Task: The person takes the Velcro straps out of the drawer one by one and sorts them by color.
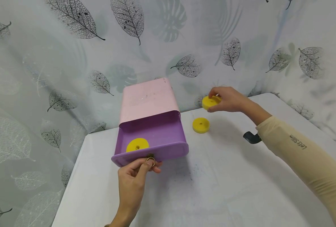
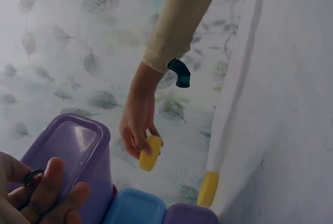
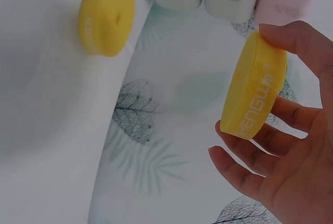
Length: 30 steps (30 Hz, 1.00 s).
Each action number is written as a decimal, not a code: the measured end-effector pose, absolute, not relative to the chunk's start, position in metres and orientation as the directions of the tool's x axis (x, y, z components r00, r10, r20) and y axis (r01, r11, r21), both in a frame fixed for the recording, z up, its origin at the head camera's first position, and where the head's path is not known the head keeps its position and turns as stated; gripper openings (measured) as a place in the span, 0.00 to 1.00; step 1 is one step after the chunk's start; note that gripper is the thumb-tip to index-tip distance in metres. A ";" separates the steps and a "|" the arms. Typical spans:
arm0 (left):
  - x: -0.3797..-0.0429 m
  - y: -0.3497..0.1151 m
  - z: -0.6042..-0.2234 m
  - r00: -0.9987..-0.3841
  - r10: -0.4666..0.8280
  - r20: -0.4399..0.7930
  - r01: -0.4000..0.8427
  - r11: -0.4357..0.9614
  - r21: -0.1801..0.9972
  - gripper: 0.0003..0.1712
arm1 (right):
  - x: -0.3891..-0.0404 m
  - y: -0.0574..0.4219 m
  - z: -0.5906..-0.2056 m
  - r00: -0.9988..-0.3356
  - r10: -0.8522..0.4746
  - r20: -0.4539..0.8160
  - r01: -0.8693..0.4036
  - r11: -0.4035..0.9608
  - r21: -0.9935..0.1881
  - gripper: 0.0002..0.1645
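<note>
A pink case (image 1: 149, 99) stands on the table with its purple drawer (image 1: 153, 153) pulled out. One yellow roll (image 1: 137, 144), disc-shaped with a small centre hole, lies inside the drawer. My left hand (image 1: 132, 179) pinches the metal ring pull (image 1: 150, 161) on the drawer front. To the right of the case, my right hand (image 1: 227, 99) holds a second yellow roll (image 3: 255, 86) between thumb and fingers, above the table. White lettering runs along its edge. A third yellow roll (image 1: 201, 125) sits on the table below that hand.
A dark curved piece (image 1: 251, 137) shows beside the right sleeve (image 1: 298, 154). Blue (image 2: 136, 208) and purple (image 2: 191, 214) drawer fronts appear in the left wrist view. A leaf-patterned curtain (image 1: 162, 37) hangs behind the white table (image 1: 227, 189).
</note>
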State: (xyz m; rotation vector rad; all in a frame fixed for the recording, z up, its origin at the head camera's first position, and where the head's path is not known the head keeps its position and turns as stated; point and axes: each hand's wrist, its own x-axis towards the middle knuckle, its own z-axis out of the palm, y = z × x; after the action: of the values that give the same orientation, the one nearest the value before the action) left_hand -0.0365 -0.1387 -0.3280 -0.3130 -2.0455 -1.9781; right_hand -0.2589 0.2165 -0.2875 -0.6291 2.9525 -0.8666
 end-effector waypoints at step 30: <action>-0.035 -0.137 -0.331 -0.935 -0.031 0.353 0.352 0.028 0.935 0.11 | -0.270 0.240 -0.344 -0.951 -0.308 0.015 -0.271 0.812 -0.518 0.34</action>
State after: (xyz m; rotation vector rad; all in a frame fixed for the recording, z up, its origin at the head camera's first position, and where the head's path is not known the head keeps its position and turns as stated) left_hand -0.0351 -0.1371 -0.3312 -0.3303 -2.0331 -1.9871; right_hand -0.2700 0.2401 -0.3439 -0.4670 2.9238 -0.8194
